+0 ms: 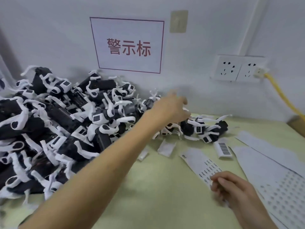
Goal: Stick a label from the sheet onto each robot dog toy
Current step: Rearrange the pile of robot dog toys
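Left hand [171, 109] at 12 o'clock, fingers spread over robot dog toys [200, 128]; right hand [231, 189] at 4 o'clock pinching label sheet [200, 164] on desk [156, 187]

Even, soft overhead light — faint shadows on the table [148, 187]; edges bowed, overall slightly blurred.

White wall [49, 30], red-framed sign [128, 45], double socket [237, 68], pale-green table [156, 187]

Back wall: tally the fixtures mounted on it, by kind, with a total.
White paper sign with red border and red characters: 1
White plastic socket plates: 2
Beige rectangular plate: 1
Total: 4
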Demonstrator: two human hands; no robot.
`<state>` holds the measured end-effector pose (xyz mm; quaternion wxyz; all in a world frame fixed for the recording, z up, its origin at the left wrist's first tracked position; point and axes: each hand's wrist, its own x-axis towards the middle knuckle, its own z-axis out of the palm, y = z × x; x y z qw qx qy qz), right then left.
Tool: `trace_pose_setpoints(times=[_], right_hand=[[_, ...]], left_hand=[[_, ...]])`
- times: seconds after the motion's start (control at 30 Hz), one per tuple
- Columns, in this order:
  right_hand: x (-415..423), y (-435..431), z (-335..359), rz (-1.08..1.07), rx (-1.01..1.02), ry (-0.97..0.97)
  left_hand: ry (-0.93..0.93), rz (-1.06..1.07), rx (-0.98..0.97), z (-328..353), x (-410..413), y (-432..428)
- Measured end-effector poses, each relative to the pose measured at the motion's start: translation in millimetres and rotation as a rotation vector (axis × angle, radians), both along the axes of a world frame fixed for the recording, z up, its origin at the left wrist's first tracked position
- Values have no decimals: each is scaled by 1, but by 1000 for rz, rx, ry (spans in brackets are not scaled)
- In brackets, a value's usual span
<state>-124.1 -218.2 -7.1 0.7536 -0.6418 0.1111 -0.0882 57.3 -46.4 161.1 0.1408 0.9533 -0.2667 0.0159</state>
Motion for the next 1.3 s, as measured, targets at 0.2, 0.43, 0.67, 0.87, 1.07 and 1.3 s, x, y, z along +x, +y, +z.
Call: trace_pose_setpoints(times=[0.2,0.43,0.67,0.87,1.07,1.3], right_hand=[[1,-1,-2,33,-22,-4],[-13,17,6,56,-305,-97],[-3,108,28,311,-1096,-497],[65,122,29,170,-1059,-374],[108,83,39,133,-1184,-665],[105,51,38,67,-1237,-666]], left_hand=[[-373,339,-268,36,-66,159],[-130,516,-394,-67,-114,203],[-383,546,-684,-98,-76,112],[-329,599,-805,-95,-40,48],[-304,550,-800,-83,-23,35],[-131,319,-813,-91,-64,76]])
